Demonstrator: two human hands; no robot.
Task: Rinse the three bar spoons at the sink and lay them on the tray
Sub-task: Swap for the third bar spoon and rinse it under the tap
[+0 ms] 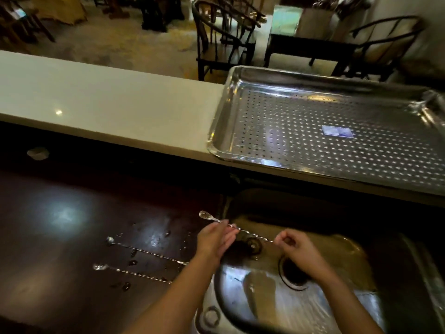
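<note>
Steel, thin and twisted, the spoon (237,227) in hand hangs over the sink (325,297), its bowl poking past the sink's left rim. The left hand (215,239) wraps loosely around the stem near the bowl; the right hand (292,244) pinches the far tip. Two more spoons (144,251) (134,273) lie on the wet dark counter left of the sink. Beyond the sink, the perforated tray (221,131) waits bare. Light and stiff, probably slippery when wet; the twisted stem looks like the surest place to grip.
</note>
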